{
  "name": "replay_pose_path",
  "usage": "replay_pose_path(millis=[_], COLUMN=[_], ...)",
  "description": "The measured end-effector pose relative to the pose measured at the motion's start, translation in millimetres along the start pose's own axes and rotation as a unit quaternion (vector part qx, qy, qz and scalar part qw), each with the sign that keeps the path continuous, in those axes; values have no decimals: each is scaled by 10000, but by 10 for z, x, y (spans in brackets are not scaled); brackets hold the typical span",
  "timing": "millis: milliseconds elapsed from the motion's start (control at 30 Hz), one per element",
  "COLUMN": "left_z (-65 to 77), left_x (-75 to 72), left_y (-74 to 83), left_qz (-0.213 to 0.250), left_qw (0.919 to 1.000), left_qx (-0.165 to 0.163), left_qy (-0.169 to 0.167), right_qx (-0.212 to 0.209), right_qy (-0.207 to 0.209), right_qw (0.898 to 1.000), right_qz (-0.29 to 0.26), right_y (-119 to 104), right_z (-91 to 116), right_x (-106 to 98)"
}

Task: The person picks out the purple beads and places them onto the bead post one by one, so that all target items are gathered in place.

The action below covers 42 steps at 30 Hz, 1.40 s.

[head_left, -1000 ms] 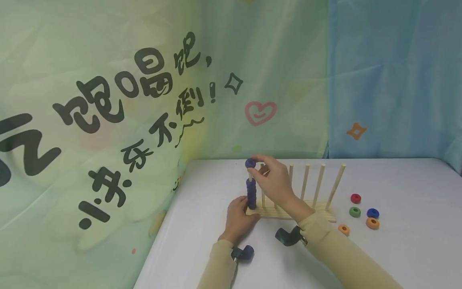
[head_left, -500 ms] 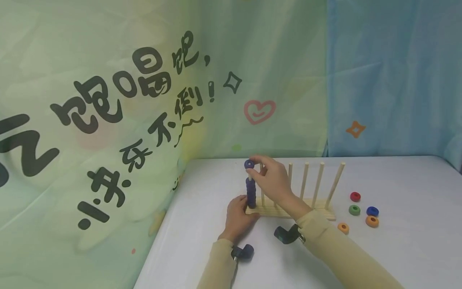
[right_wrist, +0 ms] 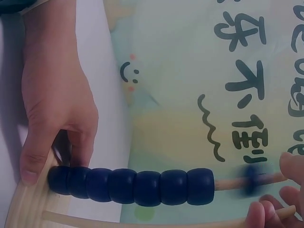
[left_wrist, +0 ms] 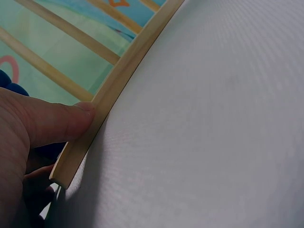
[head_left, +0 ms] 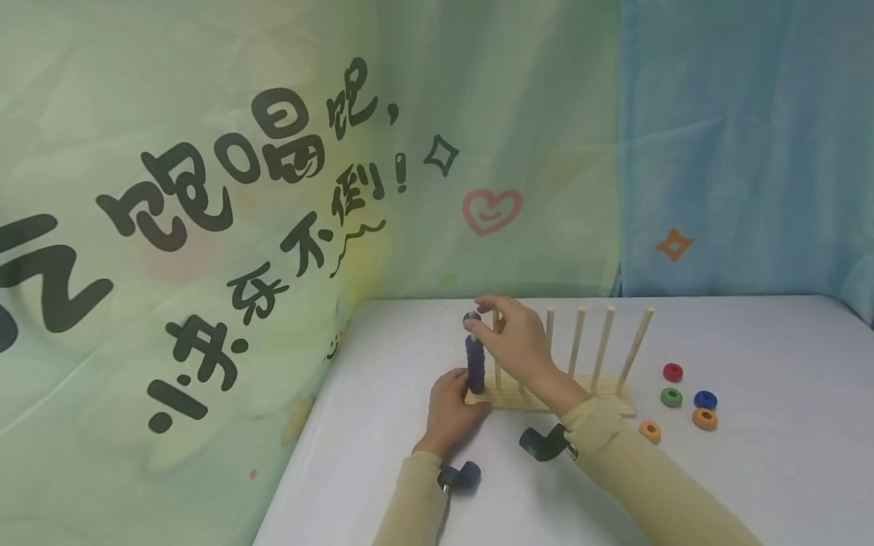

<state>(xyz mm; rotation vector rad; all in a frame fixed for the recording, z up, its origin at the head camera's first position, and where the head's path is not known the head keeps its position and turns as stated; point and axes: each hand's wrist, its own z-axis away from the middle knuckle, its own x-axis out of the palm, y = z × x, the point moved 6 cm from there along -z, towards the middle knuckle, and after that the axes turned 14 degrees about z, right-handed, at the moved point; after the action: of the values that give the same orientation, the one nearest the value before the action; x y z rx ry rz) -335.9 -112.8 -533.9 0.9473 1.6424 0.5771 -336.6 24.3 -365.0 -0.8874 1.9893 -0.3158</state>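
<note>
A wooden peg stand with a row of upright pegs stands on the table. Dark blue beads are stacked on its leftmost peg. Above that stack, a single blue bead is threaded on the same peg, blurred with motion. My right hand is at the peg's top, thumb and index finger parted and the bead just below them. My left hand grips the left end of the base, its thumb on the front edge; its other fingers are partly hidden behind.
To the right of the stand lie loose beads: a red one, a green one, a blue one and two orange ones. A printed curtain hangs behind the white table.
The blue bead, pinched at the peg's tip before, has been let go and is now sliding down the peg. My right fingers have parted slightly; the left hand has stayed put.
</note>
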Motion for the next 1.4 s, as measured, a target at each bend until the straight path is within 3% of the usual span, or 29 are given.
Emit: replay_pose_path(millis=[233,467,767,1100,1267,1400], left_z=[-3,-10,-8,15,13,-1], left_x=[9,11,34,23,26,19], left_y=[-1,-13,-42,-65,-93,-64], left_qz=[-86,-43,147,79,78,80], left_qw=[9999,10000,9998,10000,9999,9999], left_qx=[64,88,-110,34,-63,72], left_qy=[-7,15,-42,11,-14,4], right_qx=[-60,-316,-153,400,375,433], right_qy=[159,659,1110,687,519,440], right_qw=[9997,9944,9886,9958,9979,9981], right_qz=[-200,-769,-1002,-457,-123,49], right_y=[10,-35,149,597,745,888], right_z=[13,80,461,971,1208,1345], right_x=[-26,-182,-296,-228,-273,-335])
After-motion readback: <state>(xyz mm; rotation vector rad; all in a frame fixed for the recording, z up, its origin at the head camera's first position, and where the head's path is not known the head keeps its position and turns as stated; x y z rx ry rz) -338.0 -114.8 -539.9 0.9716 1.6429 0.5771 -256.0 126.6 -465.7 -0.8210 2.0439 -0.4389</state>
